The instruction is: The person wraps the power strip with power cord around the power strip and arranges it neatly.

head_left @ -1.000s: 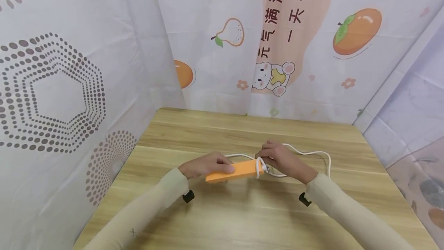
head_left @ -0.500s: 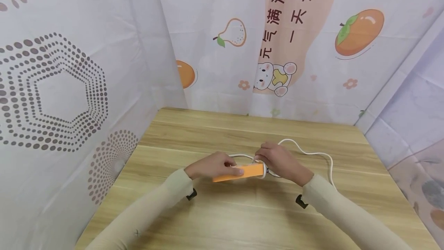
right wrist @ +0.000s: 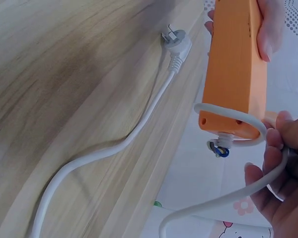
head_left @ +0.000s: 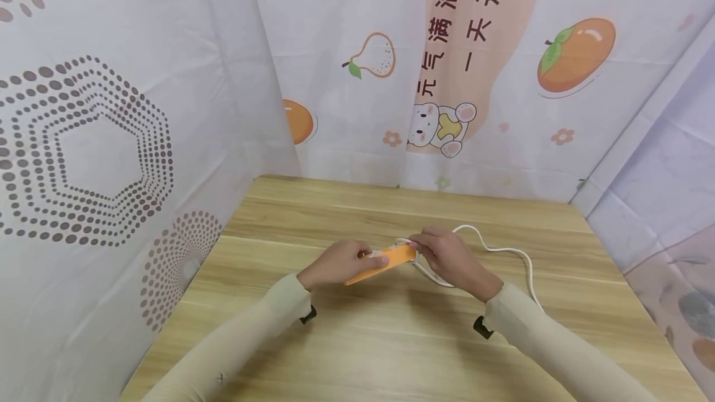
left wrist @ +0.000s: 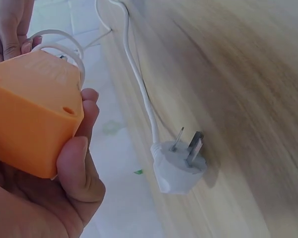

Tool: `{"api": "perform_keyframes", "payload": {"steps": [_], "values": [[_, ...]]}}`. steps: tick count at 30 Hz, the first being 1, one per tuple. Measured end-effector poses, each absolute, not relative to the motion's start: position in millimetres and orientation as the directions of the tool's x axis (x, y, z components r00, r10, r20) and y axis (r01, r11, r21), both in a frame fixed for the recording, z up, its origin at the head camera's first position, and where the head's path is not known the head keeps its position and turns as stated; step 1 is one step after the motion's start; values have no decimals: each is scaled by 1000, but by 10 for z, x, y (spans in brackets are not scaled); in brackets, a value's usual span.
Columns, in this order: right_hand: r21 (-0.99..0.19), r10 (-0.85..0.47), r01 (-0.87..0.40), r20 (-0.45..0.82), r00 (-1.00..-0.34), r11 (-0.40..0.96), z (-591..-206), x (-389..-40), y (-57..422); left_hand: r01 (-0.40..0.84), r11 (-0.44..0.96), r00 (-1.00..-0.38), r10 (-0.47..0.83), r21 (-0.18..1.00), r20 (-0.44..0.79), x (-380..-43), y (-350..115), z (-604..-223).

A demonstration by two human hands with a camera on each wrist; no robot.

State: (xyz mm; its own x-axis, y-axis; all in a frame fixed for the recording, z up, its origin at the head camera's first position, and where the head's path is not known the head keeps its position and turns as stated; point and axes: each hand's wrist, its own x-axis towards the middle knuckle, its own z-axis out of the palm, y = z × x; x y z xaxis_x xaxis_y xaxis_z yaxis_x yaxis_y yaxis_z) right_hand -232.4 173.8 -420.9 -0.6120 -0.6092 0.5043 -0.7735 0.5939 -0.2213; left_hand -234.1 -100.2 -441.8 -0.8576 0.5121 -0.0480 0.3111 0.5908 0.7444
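Holding orange bar (right wrist: 233, 64) in left hand (head_left: 337, 262) — gripping white cord (right wrist: 238, 194), looped round bar's end, in right hand (head_left: 449, 259).

You grip the orange bar (head_left: 399, 257) in your left hand (head_left: 338, 263), your right hand (head_left: 451, 262) sits at its other end, and white cord (head_left: 497, 249) curves across the table (head_left: 391, 352) beyond your right hand

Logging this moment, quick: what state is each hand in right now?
Left hand: closed, gripping the orange block.
Right hand: closed, holding the white cord that loops around the block's end.
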Motion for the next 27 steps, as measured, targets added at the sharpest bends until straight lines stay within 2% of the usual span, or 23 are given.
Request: {"api": "perform_keyframes", "payload": {"steps": [6, 12, 17, 23, 27], "values": [[-289, -574, -774, 536, -619, 564, -4217, -2307, 1758, 300, 611, -878, 477, 733, -39, -2334, -1008, -4433], [-370, -531, -736, 518, -670, 567, -4208, -2292, 1765, 297, 639, -905, 426, 710, -5, -2336, -1037, -4457], [-390, -511, -712, 505, -696, 584, -4197, -2285, 1774, 289, 641, -916, 400, 711, 11, -2340, -1018, -4469], [-390, -503, -704, 503, -703, 594, -4203, -2279, 1787, 252, 572, -915, 404, 781, 0, -2333, -999, -4452], [-414, -497, -686, 480, -723, 598, -4199, -2268, 1790, 161, 477, -917, 396, 864, -48, -2323, -995, -4444]]}}
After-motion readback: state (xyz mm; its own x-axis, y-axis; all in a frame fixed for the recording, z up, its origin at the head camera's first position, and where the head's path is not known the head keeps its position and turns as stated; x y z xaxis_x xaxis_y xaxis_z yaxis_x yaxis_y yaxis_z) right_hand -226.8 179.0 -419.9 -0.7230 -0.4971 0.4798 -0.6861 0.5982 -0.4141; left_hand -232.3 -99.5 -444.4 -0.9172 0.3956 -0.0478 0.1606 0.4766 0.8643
